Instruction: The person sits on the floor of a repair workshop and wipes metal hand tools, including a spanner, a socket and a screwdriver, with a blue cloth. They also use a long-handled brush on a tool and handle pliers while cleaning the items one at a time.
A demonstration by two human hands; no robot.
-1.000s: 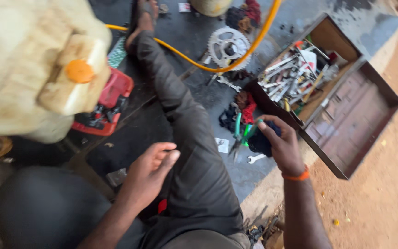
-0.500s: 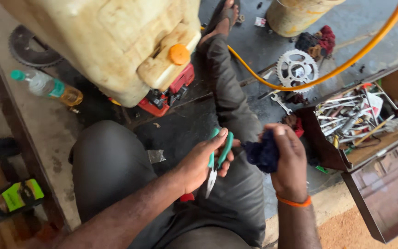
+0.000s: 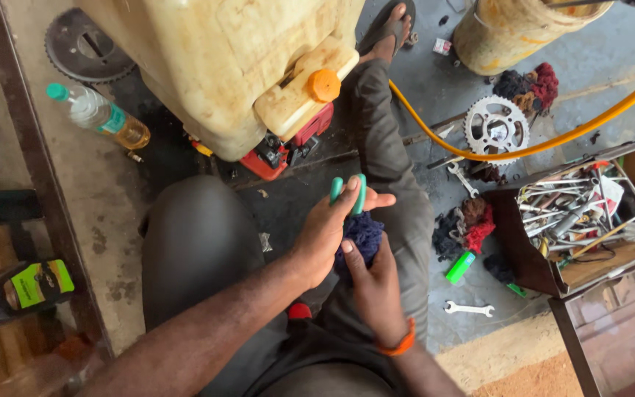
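Note:
My left hand (image 3: 326, 234) is closed around green-handled pliers (image 3: 349, 193), whose two handles stick up past my fingers. Right below it, my right hand (image 3: 376, 287) presses a dark blue rag (image 3: 362, 232) against the tool's lower end, which is hidden by the rag and my fingers. An orange band sits on my right wrist. Both hands hover over my lap, above my grey trousers (image 3: 200, 235). My right leg stretches out toward a sandal at the top.
A big yellowish jerrycan (image 3: 229, 66) with an orange cap stands ahead over a red engine part (image 3: 288, 151). To the right lie a sprocket (image 3: 495, 129), an orange hose (image 3: 553, 136), rags, wrenches and an open toolbox (image 3: 589, 220). Bottles (image 3: 97, 114) lie at left.
The view swung left and down. My right hand came from the rags by the toolbox with the blue rag, my left hand took up the pliers, and both met over my lap.

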